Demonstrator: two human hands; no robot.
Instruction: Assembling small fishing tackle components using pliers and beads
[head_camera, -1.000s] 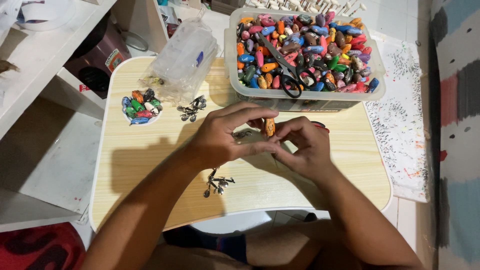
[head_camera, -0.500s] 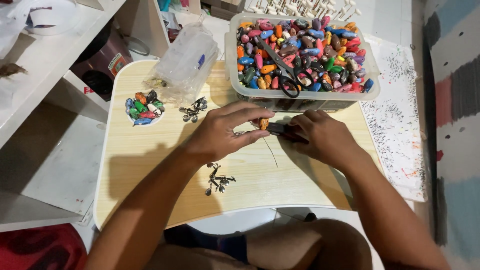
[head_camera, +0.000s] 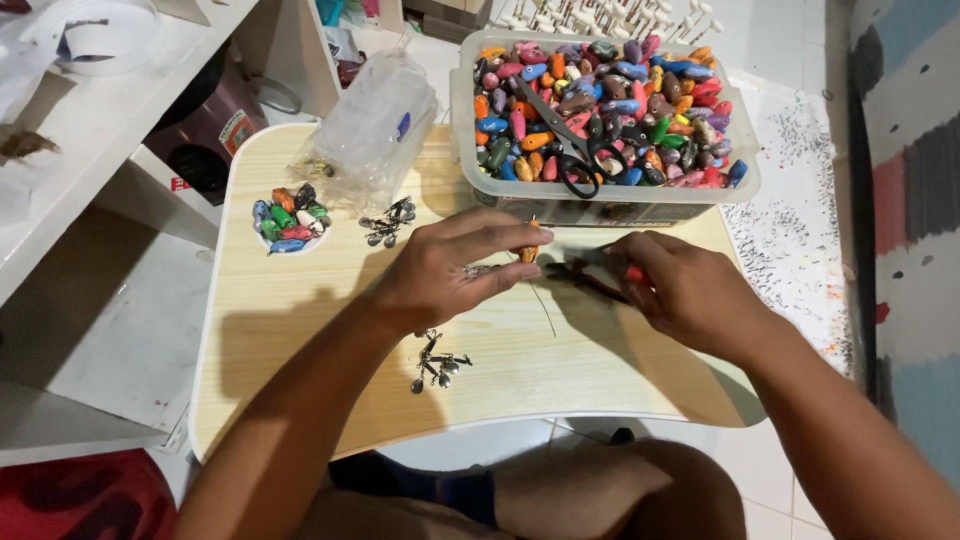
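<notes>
My left hand (head_camera: 455, 265) pinches a small orange bead-shaped lure body (head_camera: 527, 252) with a thin wire (head_camera: 545, 305) hanging from it, just above the wooden lap table (head_camera: 300, 350). My right hand (head_camera: 680, 290) grips red-handled pliers (head_camera: 590, 272), whose jaws point left toward the orange piece. A clear plastic tub (head_camera: 610, 195) full of several coloured lure bodies stands just behind both hands, with black scissors (head_camera: 570, 155) lying on top.
A small pile of coloured lure bodies (head_camera: 288, 220) lies at the table's left. Two clusters of metal swivels (head_camera: 388, 222) (head_camera: 435, 362) lie on the wood. A clear plastic bag (head_camera: 375, 125) leans at the back left. White shelving (head_camera: 90, 130) stands left.
Both hands have dropped lower onto the table and drawn slightly apart. The right hand now holds the pliers out flat toward the orange piece.
</notes>
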